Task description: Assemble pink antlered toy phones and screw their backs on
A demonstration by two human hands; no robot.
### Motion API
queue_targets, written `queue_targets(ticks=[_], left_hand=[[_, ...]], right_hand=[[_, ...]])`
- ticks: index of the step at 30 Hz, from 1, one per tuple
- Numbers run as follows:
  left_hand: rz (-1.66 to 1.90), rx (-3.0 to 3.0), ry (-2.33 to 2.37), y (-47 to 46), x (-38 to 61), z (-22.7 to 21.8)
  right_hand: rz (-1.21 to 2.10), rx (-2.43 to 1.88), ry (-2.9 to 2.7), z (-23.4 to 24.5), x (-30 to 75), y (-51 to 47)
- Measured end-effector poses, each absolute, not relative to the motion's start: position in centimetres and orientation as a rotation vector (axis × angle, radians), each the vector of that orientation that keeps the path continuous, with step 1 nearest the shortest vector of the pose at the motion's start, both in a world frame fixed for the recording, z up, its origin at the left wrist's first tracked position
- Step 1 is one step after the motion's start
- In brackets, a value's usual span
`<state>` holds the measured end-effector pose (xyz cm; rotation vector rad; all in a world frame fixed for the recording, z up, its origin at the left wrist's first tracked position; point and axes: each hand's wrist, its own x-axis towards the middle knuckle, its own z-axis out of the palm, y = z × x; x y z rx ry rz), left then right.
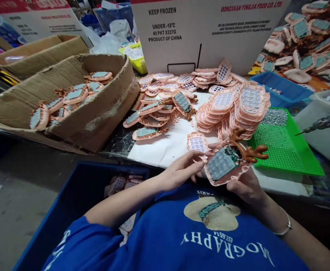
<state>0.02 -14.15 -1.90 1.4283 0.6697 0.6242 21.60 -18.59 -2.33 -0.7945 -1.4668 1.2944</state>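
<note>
Close to my chest, a pink toy phone shell (220, 164) with brown antlers is held between both hands. Its open side faces up, showing a grey keypad sheet and part of a green circuit board. My left hand (185, 165) grips the shell's left edge with bent fingers. My right hand (245, 184) holds it from below and the right, with the thumb at its lower edge; the other fingers are mostly hidden beneath. Just beyond lies a pink shell half with white keys (197, 143). Behind it stand stacks of similar halves (249, 101).
Antlered shells (150, 118) lie in a pile left of the stacks. A cardboard box (97, 116) at left holds more. Right are a green tray (303, 158) with small screws, a blue bin (283, 88) and an electric screwdriver (325, 123). A blue crate (66, 203) stands below the table edge.
</note>
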Motion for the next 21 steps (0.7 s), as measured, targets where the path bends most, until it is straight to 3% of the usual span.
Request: queue_targets(ticks=[4,7,11,14,17,21], left_hand=[[0.792,2.510,0.902,-11.1,-2.9,-2.8],[0.671,2.796,0.828,-10.4,-2.9,-3.9],[0.910,2.766,0.719,-12.4,-1.5,-5.0],[1.102,2.676,0.636,-14.1,-1.2,-5.2],[1.152,2.529,0.644,-14.7,-1.8,-5.1],[1.146,2.310,0.762,-14.7,-2.7,-5.5]], right_hand=[[1.169,-1.010,-1.365,-3.0,23.0,-18.7],[1.045,-1.150,-1.445,-3.3,24.0,-18.4],[0.874,-1.254,-1.633,-2.9,24.2,-17.9],[0.543,-1.367,-1.875,-2.3,23.4,-17.3],[0.203,-1.411,-2.113,-1.9,22.2,-16.3],[-0.009,-1.416,-2.398,-1.9,21.2,-14.5]])
